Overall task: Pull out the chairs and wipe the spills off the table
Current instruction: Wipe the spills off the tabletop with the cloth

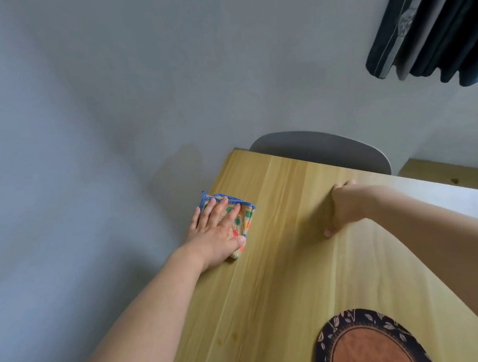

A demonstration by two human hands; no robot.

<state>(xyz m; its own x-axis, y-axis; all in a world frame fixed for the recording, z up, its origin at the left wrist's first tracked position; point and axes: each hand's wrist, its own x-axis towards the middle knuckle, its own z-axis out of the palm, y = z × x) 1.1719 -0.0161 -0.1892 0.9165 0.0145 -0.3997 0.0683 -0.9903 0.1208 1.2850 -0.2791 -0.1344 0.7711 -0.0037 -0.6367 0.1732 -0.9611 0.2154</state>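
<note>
Behind table [279, 262]: chair [322, 150] mostly hidden (backrest only).

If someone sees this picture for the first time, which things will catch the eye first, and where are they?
First, the left hand pressing a folded, blue-edged dotted cloth flat near the left edge of the wooden table. The right hand rests further right on the tabletop, in front of a grey chair back at the far edge. A round dark-rimmed mat lies at the bottom.

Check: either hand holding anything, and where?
Left hand presses flat on the folded blue-edged dotted cloth; right hand rests on the light wooden table, holding nothing.
</note>
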